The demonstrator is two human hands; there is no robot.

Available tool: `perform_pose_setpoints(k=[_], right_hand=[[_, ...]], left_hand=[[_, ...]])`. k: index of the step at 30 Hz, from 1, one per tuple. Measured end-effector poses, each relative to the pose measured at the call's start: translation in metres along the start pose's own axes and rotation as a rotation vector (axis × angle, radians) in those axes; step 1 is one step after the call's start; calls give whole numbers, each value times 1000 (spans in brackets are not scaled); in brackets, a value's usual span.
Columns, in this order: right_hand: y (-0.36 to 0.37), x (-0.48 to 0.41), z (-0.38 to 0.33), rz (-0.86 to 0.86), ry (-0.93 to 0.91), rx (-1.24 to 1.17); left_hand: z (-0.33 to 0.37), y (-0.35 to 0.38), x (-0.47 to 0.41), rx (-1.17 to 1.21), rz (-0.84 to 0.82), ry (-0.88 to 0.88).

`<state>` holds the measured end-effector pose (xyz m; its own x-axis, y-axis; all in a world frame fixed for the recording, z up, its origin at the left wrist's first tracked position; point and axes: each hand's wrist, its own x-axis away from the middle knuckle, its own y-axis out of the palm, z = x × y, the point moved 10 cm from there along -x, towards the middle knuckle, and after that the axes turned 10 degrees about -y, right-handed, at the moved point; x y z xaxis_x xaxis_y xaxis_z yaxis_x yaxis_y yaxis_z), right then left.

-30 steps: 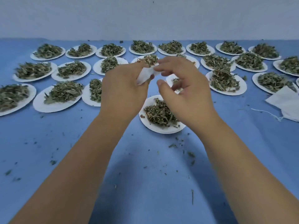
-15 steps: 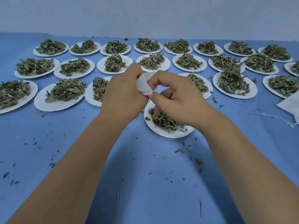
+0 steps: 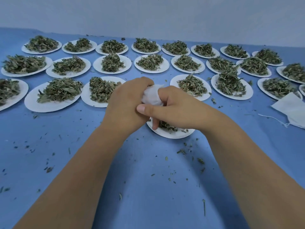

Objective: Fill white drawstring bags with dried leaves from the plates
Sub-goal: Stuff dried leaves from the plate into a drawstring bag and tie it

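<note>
1. Blue bench (image 3: 148, 187): carries the near plate (image 3: 171, 135), which holds a few dried leaves (image 3: 166, 125).
2. Heaped plates (image 3: 41, 106): rows beyond the near plate.
3. Spare bags (image 3: 292, 109): well right of the near plate.
4. Left hand (image 3: 125, 106), right hand (image 3: 178, 108): above the near plate, fingers clamped on the white drawstring bag (image 3: 151, 96).
5. White drawstring bag: bunched between both hands, above the near plate.

Both hands (image 3: 127, 104) (image 3: 178, 108) around white bag (image 3: 151, 96), above plate (image 3: 171, 135)

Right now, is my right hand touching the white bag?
Touching. The head view shows the right hand curled against the white bag with no gap; the left hand grips it too.
</note>
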<state>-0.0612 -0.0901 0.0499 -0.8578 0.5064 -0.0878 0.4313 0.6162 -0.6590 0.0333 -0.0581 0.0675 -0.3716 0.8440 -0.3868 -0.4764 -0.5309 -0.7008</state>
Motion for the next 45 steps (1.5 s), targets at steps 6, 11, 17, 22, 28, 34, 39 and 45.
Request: perform_pose_setpoints(k=[6, 11, 17, 22, 28, 34, 39, 45], right_hand=[[-10, -1, 1, 27, 54, 41], [-10, -4, -10, -44, -35, 174], [-66, 29, -2, 456, -226, 319], [-5, 22, 50, -109, -85, 666], [-18, 10, 52, -51, -150, 531], [-46, 14, 51, 144, -180, 408], [-16, 18, 64, -117, -126, 574], [-40, 18, 56, 104, -138, 442]], left_hand=[[-6, -3, -1, -52, 105, 36], [-16, -3, 0, 5, 79, 27], [-43, -6, -4, 8, 101, -103], [-60, 3, -11, -12, 2, -206], [-58, 23, -8, -117, -178, -169], [-42, 32, -19, -191, -295, -109], [-29, 26, -27, -157, -227, -94], [-41, 38, -7, -112, -232, -98]])
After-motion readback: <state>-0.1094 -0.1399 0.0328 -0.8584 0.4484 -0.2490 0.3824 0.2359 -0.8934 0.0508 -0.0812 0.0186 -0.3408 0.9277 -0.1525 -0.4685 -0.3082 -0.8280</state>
